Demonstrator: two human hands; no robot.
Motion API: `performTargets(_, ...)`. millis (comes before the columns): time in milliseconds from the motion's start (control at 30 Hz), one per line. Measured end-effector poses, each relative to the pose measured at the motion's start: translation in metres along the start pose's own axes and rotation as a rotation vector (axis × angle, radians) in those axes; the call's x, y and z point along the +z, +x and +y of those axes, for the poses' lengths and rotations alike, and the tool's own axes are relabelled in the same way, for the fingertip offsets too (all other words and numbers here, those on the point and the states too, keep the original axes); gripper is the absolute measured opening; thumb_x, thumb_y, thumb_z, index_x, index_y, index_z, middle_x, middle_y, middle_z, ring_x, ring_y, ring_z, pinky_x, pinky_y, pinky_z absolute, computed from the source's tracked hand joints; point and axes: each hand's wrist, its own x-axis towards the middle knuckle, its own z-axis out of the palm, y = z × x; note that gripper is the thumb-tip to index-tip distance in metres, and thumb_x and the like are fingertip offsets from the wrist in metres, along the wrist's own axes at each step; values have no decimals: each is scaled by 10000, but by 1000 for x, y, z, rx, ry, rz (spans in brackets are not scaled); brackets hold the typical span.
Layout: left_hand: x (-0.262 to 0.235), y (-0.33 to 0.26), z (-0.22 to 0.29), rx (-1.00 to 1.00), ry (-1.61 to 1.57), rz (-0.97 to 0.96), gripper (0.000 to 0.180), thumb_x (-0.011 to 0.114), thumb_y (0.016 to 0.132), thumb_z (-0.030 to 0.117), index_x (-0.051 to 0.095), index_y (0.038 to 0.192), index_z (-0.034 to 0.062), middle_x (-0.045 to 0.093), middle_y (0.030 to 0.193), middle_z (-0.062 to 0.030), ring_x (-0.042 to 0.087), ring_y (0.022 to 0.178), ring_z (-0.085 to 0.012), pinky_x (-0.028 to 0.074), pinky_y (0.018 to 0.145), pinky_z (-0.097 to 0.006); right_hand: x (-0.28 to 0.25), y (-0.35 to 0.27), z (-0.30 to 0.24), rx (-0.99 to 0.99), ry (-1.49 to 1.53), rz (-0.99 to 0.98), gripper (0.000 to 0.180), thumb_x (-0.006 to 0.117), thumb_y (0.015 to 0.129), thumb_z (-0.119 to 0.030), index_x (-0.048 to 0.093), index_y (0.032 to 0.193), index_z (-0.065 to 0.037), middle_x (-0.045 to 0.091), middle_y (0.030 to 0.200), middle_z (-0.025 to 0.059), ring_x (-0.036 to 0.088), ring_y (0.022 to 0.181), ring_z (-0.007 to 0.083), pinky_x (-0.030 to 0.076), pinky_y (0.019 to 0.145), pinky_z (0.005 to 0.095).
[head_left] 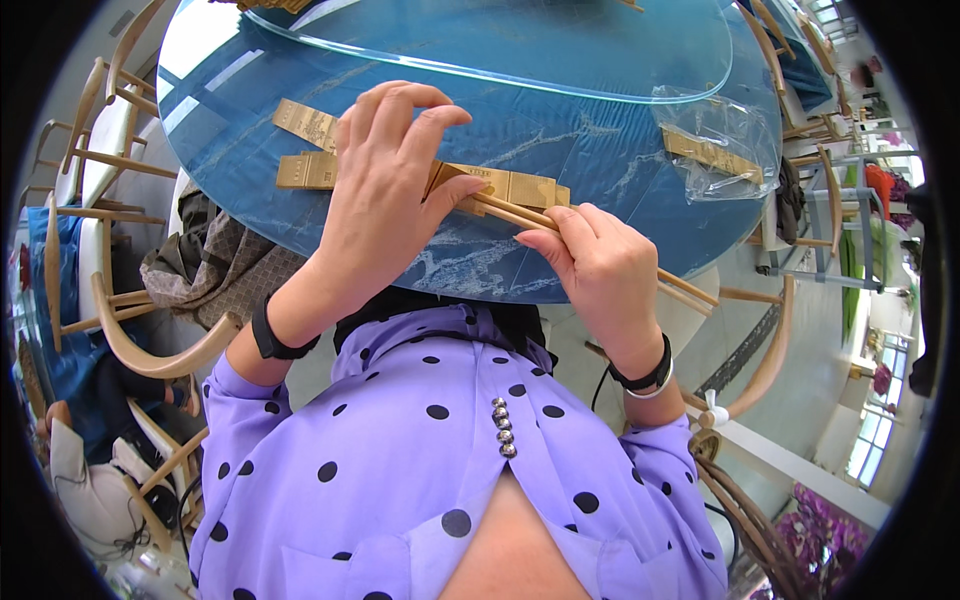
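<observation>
A pair of pale wooden chopsticks [690, 290] slants above the near edge of the table, the upper ends lying by a gold paper wrapper [530, 189]. The right hand [606, 258] is clamped on the sticks partway along, thumb and fingers together, with the other ends poking out behind it. And the left hand [385, 185]: spread, index finger raised and curved, well apart from the thumb, which reaches to the wrapper just beside the stick ends; whether it presses there, I cannot tell. Two gold paper strips [304, 171] jut out left of that hand, which hides where they lead.

Farther right, a clear plastic bag [735, 185] holds another gold packet [705, 150]. All this over a blue, marble-patterned tabletop [560, 130], a clear glass disc [520, 50] across its far side. Left of the table, a brown patterned bag [235, 275] sits near a curved wooden chair [180, 362].
</observation>
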Motion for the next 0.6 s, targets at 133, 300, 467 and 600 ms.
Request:
performTargets(133,-20,-44,16,-499,-324,205,333,768,937,244,613,1138,28,610,1087,-75,563,933,-141,437,758,-273,-5,1,-18,167,219,70,292,763,904,-318,682,924,-39,576,701,69,601,606,246,468,523,356)
performTargets(300,-3,-60,30,-768,-1079,32,281,583,1075,188,662,914,-28,643,789,-19,507,697,-38,382,585,-208,2,3,-41,135,229,71,284,725,945,-296,694,1030,-27,580,735,75,611,628,252,476,538,363)
performTargets(467,-1,-50,32,-685,-1114,183,289,596,1067,175,616,835,3,625,770,-12,473,680,-37,359,572,-214,0,7,-57,175,242,83,255,694,975,-263,680,1068,-26,592,764,82,628,651,267,491,558,365)
performTargets(600,5,-52,28,-596,-1130,127,262,615,1058,179,623,863,4,603,766,5,441,667,-42,358,573,-232,3,13,-56,186,348,109,237,687,983,-256,679,1058,-32,592,766,89,624,646,275,492,561,371)
